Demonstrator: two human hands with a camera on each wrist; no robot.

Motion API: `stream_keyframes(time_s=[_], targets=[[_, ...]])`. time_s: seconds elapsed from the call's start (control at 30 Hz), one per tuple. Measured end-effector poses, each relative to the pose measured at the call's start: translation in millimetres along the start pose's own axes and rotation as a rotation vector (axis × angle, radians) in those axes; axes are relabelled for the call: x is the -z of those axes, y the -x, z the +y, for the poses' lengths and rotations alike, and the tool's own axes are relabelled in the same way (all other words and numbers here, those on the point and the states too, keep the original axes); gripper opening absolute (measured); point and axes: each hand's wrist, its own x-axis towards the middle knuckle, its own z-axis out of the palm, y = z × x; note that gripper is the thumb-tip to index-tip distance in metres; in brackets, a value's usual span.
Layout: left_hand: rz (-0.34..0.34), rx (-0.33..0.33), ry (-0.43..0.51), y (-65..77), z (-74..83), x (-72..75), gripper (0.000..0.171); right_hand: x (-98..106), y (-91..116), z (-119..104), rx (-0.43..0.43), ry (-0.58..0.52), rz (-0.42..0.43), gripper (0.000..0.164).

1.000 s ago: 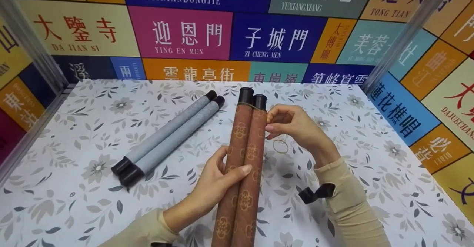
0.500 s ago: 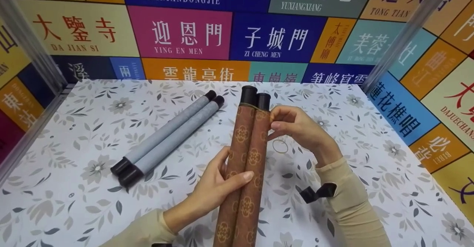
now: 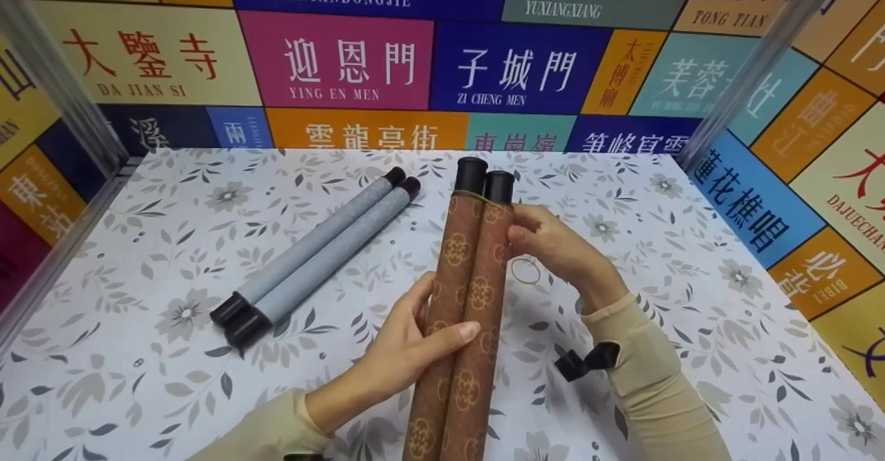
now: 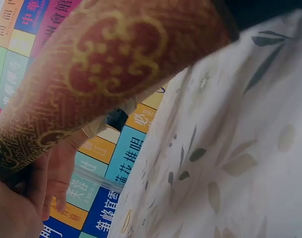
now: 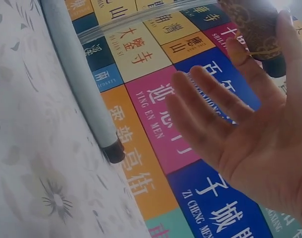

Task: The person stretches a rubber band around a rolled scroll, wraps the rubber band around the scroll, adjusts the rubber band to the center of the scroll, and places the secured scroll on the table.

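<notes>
A rolled scroll [image 3: 479, 292] in brown patterned cloth, its two rolls side by side with black end knobs, slants up in front of me. My left hand [image 3: 408, 343] grips it around the middle, thumb across the front. A thin rubber band [image 3: 473, 195] circles it just below the knobs. At that end, my right hand [image 3: 563, 247] has thumb and index finger at the scroll's right edge. In the right wrist view the band [image 5: 265, 52] reaches the index finger [image 5: 240, 52], while the other fingers stay loosely extended.
A second rubber band [image 3: 525, 271] lies on the flowered tabletop [image 3: 138, 392] beside the right hand. To the left rests a pale blue scroll [image 3: 321, 250] with black knobs. Behind the table stands a colourful lettered wall [image 3: 339, 60]. Black straps [image 3: 588, 361] hang at the right wrist.
The scroll's top end has shifted slightly up and to the right, with the left hand still around it. The right hand's fingers have moved closer in against its right edge.
</notes>
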Motion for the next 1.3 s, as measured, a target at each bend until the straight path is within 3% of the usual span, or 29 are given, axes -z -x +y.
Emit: stream_keyframes(time_s=[0.33,0.47,0.73,0.93,1.17,1.3], targets=[[-0.052,0.003,0.005,-1.2,3.0,1.9,0.051,-18.6,-7.0,10.5,0.084,-0.357,-0.208,0.080],[-0.093,-0.003,-0.015,-0.6,0.5,0.3,0.052,-22.2,-8.4,7.5,0.109,-0.396,-0.270,0.092],[-0.129,0.010,-0.002,0.7,-4.8,-2.1,0.052,-30.8,-8.5,-7.4,0.097,-0.484,-0.284,0.107],[-0.211,0.021,0.027,1.0,-9.4,-6.9,0.052,-38.8,-8.4,-23.8,0.116,-0.550,-0.247,0.091],[-0.166,0.045,0.019,-1.2,-7.7,-4.0,0.053,-44.5,-10.8,-27.9,0.122,-0.587,-0.278,0.101],[-0.183,0.026,0.015,-2.7,-7.9,-5.0,0.053,-50.3,-10.0,-30.3,0.160,-0.639,-0.270,0.092]])
